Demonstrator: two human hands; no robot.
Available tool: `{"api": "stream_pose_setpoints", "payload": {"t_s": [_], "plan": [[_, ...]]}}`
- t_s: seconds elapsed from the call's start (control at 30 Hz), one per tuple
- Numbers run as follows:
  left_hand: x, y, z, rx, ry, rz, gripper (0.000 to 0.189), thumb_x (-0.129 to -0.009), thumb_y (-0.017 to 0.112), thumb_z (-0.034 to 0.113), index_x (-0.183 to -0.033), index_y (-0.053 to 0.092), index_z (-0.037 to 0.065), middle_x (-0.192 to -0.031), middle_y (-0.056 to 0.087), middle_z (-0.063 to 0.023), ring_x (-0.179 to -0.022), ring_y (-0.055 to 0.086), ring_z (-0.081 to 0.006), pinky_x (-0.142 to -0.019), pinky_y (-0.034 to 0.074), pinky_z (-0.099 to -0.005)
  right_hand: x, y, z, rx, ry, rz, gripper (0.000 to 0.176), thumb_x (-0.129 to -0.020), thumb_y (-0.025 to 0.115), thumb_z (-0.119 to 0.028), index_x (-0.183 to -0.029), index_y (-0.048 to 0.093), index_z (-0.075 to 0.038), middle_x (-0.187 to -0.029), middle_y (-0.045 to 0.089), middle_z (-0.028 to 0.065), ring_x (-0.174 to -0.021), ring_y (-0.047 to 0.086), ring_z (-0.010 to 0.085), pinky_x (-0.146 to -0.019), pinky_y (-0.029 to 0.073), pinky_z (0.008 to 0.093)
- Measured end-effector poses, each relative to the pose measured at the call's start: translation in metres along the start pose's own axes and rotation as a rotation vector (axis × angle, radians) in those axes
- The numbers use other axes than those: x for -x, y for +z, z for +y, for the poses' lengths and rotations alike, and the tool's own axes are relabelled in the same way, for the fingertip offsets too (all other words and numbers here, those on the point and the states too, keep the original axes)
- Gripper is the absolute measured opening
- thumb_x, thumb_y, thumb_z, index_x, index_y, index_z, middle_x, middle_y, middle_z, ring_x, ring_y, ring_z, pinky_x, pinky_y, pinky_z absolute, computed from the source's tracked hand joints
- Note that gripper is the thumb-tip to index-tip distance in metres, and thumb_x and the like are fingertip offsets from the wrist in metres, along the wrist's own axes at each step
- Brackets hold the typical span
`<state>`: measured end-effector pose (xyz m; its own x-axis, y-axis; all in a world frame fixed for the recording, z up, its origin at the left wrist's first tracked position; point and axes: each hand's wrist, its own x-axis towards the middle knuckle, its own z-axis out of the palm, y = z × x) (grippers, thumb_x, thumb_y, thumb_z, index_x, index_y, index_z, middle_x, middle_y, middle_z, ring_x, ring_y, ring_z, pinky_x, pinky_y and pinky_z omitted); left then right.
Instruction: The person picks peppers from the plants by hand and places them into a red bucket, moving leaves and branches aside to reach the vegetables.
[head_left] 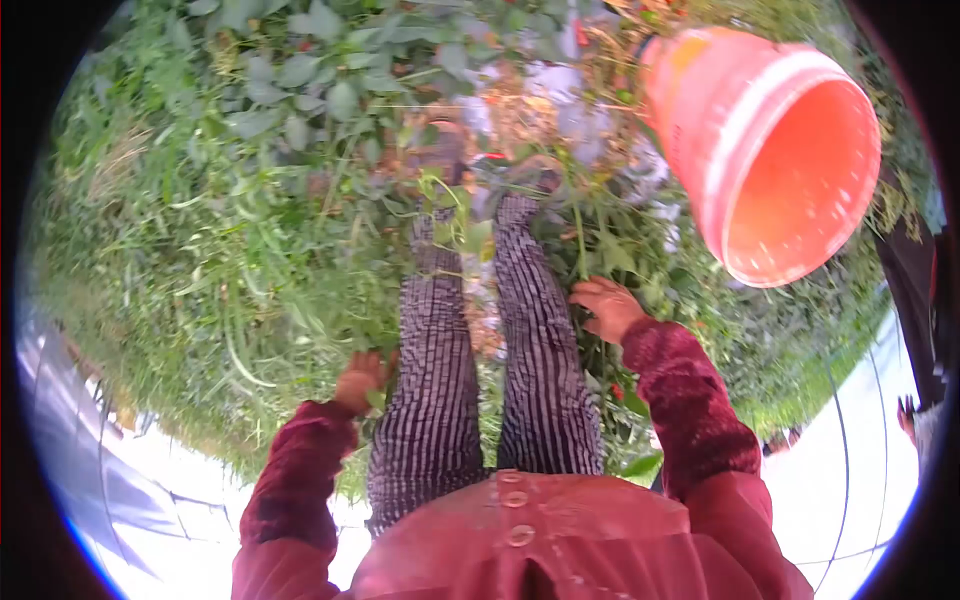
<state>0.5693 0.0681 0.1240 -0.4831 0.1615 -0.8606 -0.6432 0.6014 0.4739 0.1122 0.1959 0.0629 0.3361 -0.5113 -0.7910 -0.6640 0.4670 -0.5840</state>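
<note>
Low among the green plants, my left hand (363, 382) is beside my left thigh, its fingers partly hidden by leaves. I cannot make out whether it holds anything. My right hand (608, 306) reaches into the foliage beside my right leg, fingers stretched out and slightly apart, with nothing visible in them. Leafy plants (620, 250) surround that hand, and a small red fruit (616, 391) shows below it. An orange bucket (690, 130) with a whitish band is tilted at the upper right, its mouth facing me; neither hand touches it.
Dense leaves (300, 90) with small red spots grow ahead of my shoes. Pale ground sheeting (555, 85) and dry straw (525, 120) show between the rows. At the far right edge is a dark garment (912, 290), and below it another person's hand (907, 418).
</note>
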Motion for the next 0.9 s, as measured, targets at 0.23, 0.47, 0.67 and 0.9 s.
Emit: {"api": "stream_pose_setpoints", "payload": {"t_s": [0.23,0.47,0.67,0.9], "plan": [[-0.013,-0.090,0.000,-0.226,0.019,0.031,0.044,-0.074,0.055,0.013,-0.117,0.053,0.005,-0.116,0.053,-0.0191,-0.110,0.051,-0.0320,-0.092,0.041,-0.0465,0.024,-0.008,0.040,-0.350,0.124,0.049,0.054,-0.067,0.058,0.005,-0.117,0.056,-0.013,-0.123,0.054,0.0076,-0.113,0.049,0.0328,-0.099,0.039,0.0383],[-0.081,-0.203,0.057,-0.243,0.048,0.126,0.012,-0.078,0.057,0.003,-0.089,0.062,0.003,-0.078,0.065,-0.0071,-0.055,0.058,-0.0173,-0.048,0.052,-0.0266,0.018,-0.004,0.044,-0.715,0.219,0.096,0.053,-0.069,0.044,0.019,-0.109,0.062,-0.011,-0.121,0.056,0.0061,-0.116,0.050,0.0198,-0.101,0.034,0.0275],[-0.141,-0.201,0.141,0.327,0.469,0.227,0.023,-0.072,0.055,0.001,-0.095,0.058,0.000,-0.083,0.059,-0.0109,-0.073,0.060,-0.0274,-0.065,0.052,-0.0352,0.017,-0.016,0.030,-0.951,0.257,0.136,0.051,-0.070,0.044,0.019,-0.109,0.063,-0.008,-0.120,0.058,0.0045,-0.115,0.050,0.0162,-0.099,0.035,0.0268],[-0.201,-0.155,0.203,0.219,0.614,0.186,0.033,-0.072,0.054,0.006,-0.103,0.054,-0.002,-0.106,0.054,-0.0154,-0.093,0.058,-0.0280,-0.082,0.050,-0.0340,0.013,-0.022,0.014,-0.869,0.277,0.210,0.045,-0.071,0.047,0.014,-0.107,0.064,-0.008,-0.112,0.062,0.0092,-0.103,0.057,0.0190,-0.091,0.043,0.0289]]}}
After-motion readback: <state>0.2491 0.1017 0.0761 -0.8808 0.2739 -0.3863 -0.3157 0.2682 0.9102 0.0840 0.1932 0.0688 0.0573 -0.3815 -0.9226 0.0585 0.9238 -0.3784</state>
